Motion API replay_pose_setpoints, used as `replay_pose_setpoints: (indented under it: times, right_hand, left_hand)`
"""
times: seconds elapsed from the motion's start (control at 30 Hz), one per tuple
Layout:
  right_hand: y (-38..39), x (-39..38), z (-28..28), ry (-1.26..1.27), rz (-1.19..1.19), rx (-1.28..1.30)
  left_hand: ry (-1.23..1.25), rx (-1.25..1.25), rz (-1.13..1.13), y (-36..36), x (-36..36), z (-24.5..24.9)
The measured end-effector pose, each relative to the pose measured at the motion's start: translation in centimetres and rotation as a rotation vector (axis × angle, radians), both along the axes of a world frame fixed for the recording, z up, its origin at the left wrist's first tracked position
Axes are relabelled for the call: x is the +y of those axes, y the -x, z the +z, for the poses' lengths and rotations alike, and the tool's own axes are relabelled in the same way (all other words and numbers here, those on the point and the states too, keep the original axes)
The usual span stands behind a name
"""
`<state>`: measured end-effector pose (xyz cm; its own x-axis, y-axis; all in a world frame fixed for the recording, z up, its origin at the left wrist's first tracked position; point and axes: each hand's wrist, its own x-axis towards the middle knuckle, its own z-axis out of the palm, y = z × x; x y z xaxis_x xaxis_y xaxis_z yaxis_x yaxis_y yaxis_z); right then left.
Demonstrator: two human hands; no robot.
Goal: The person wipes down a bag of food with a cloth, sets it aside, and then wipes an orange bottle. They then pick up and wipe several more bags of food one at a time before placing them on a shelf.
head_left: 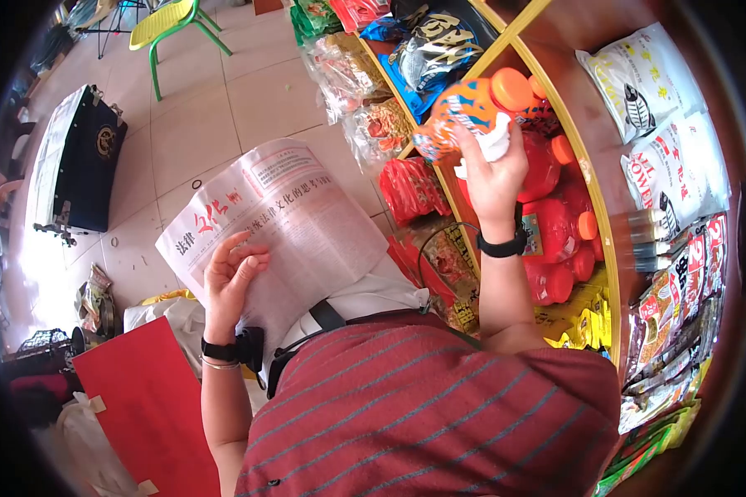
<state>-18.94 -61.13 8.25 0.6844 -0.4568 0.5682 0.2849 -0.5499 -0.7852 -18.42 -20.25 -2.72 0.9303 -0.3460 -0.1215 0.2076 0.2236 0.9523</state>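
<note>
Two hands full | left hand (228, 277) holds newspaper (307, 211) | right hand (493, 174) grips orange bottle (471, 103), cloth (496, 142) | tiled floor (199, 108) | yellow-edged shelves (590, 178)

One camera sits on the person's head and looks steeply down past the striped shirt (423, 406), which fills the lower middle of the frame. The wide fisheye lens leaves dark rounded edges. Both hands are near the lens: the left hand (228, 286) at centre left, the right hand (493, 170) above centre right. The tiled floor (215, 108) lies farther off at upper left; the shelf (593, 178) runs down the right side.
</note>
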Motion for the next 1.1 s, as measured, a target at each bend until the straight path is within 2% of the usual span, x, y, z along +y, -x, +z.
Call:
replay_pose_setpoints:
  times: [0.23, 0.37, 0.43, 0.5, 0.57, 0.67, 0.7, 0.77, 0.8, 0.9, 1.03, 1.1]
  right_hand:
    - [-1.1, -1.9, -2.4, 0.272, -0.409, 0.157]
    - [-2.3, -4.3, -4.8, 0.272, -0.498, 0.189]
    - [-1.9, -4.1, -4.3, 0.257, -0.47, 0.252]
    - [-1.7, -4.2, -4.7, 0.398, -0.491, 0.213]
    - [-1.7, -4.0, -5.2, 0.413, -0.473, 0.15]
    - [-0.8, -1.5, -3.4, 0.601, -0.49, 0.054]
    - [-0.9, -1.2, -3.1, 0.599, -0.49, 0.057]
    - [-0.9, -1.0, -2.9, 0.328, -0.259, 0.032]
    - [-1.0, -1.6, -3.0, 0.452, -0.255, 0.071]
    - [-1.4, -2.0, -3.3, 0.565, -0.343, 0.102]
    - [-0.4, -1.1, -3.4, 0.399, -0.19, 0.001]
    - [0.5, 0.6, -3.9, 0.363, -0.062, 0.086]
  left_hand:
    - [-0.069, -0.023, -0.015, 0.0, 0.0, 0.3]
    - [-0.069, -0.023, -0.003, 0.1, -0.1, 0.5]
    - [-0.088, -0.024, -0.009, 0.1, -0.2, 0.4]
    - [-0.062, -0.027, -0.005, 0.0, -0.1, 0.1]
    - [-0.071, -0.027, -0.008, -0.1, -0.1, 0.2]
    - [-0.081, -0.032, -0.013, 0.0, -0.1, 0.3]
    - [-0.081, -0.038, -0.017, 0.0, -0.1, 0.3]
    - [-0.079, -0.037, -0.018, -0.1, -0.1, 0.2]
    - [-0.075, -0.037, -0.019, -0.1, 0.0, 0.1]
    - [-0.079, -0.034, -0.022, -0.1, -0.1, 0.4]
    - [-0.089, -0.039, -0.018, -0.1, -0.2, 0.5]
    - [-0.091, -0.024, -0.011, 0.0, -0.1, 0.7]
